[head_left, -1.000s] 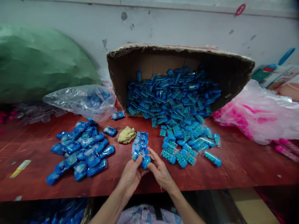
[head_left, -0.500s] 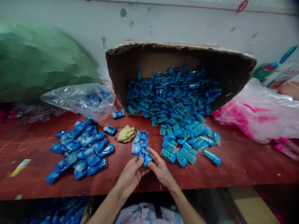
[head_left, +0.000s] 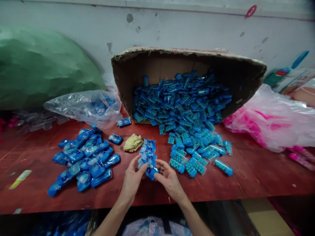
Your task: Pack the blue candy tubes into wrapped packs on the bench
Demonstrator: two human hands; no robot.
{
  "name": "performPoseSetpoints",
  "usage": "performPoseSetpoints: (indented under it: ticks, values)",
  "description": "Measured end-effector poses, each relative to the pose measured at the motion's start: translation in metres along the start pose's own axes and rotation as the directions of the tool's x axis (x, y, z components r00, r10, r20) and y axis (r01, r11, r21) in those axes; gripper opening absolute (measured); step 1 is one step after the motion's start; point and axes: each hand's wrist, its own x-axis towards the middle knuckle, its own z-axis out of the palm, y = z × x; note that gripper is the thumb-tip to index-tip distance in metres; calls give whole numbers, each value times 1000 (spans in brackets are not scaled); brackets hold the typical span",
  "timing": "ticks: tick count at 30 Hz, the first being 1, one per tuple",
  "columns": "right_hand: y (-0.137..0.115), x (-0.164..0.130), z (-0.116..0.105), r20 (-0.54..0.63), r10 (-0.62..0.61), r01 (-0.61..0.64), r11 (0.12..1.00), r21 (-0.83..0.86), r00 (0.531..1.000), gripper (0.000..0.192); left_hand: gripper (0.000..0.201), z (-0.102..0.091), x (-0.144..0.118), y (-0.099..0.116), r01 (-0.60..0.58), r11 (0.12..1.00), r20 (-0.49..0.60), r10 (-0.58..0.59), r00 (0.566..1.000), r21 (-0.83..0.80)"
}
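Observation:
Over the table's front part, my left hand [head_left: 133, 178] and my right hand [head_left: 169, 180] close from both sides on a small blue-wrapped tube [head_left: 152, 172]. The left thumb presses on its wrapper, and the right thumb and fingers are at its right side. Just beyond my fingers lie flat blue printed wrappers [head_left: 149, 146], partly covered by the hands. A crumpled yellowish cloth [head_left: 133, 143] sits beside them. On the right spreads a pile of clear tubes with blue caps and turquoise balls [head_left: 197, 157]. Several wrapped blue tubes [head_left: 86, 154] are heaped on the left.
A tipped cardboard box [head_left: 115, 70] spills more tubes onto the red table [head_left: 258, 173]. Clear plastic bags [head_left: 71, 105] and a large green bag [head_left: 44, 65] stand at left. A white-pink bag [head_left: 278, 118] lies at right. Below the table edge are more blue items [head_left: 64, 223].
My left hand has shifted up and its fingers have moved onto the wrapper's left side. The right fingers have loosened slightly around the tube. The camera view has shifted a little.

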Motion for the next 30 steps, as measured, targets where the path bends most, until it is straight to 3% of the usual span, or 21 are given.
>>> performPoseSetpoints:
  ticks: [3, 7, 10, 12, 15, 17, 22, 27, 30]
  values:
    - [0, 0, 4, 15, 82, -82, 995, 62, 997, 46, 34, -10, 10, -1, -180, 975, -38, 186, 982, 131]
    - [6, -5, 17, -30, 113, -110, 990, 85, 993, 47, 28, -16, 14, 0, -216, 943, -98, 247, 964, 253]
    - [8, -5, 21, -60, 100, -97, 994, 57, 993, 44, 29, -14, 13, 3, -118, 991, -82, 123, 989, 68]
    - [8, -4, 18, -70, 85, -84, 996, 24, 994, 43, 28, -13, 10, 7, 45, 990, 35, -41, 999, -133]
    - [7, -3, 10, -65, 64, -67, 997, -41, 996, 43, 27, -14, 4, 8, 283, 923, 261, -215, 941, -260]
    - [7, -4, 6, -46, 39, -43, 995, -90, 998, 44, 25, -14, 1, 6, 349, 899, 321, -259, 911, -265]
    - [8, -8, 5, -41, -55, 49, 989, -140, 998, 43, 16, -12, -1, 2, 385, 867, 353, -268, 896, -318]
    - [0, -4, 5, -25, 38, -37, 999, 33, 999, 47, 18, -13, 0, 9, 338, 862, 498, -118, 859, -379]
    - [-4, -2, 4, -12, 60, -58, 992, 110, 998, 52, 18, -10, -2, 10, 296, 864, 496, -64, 866, -406]
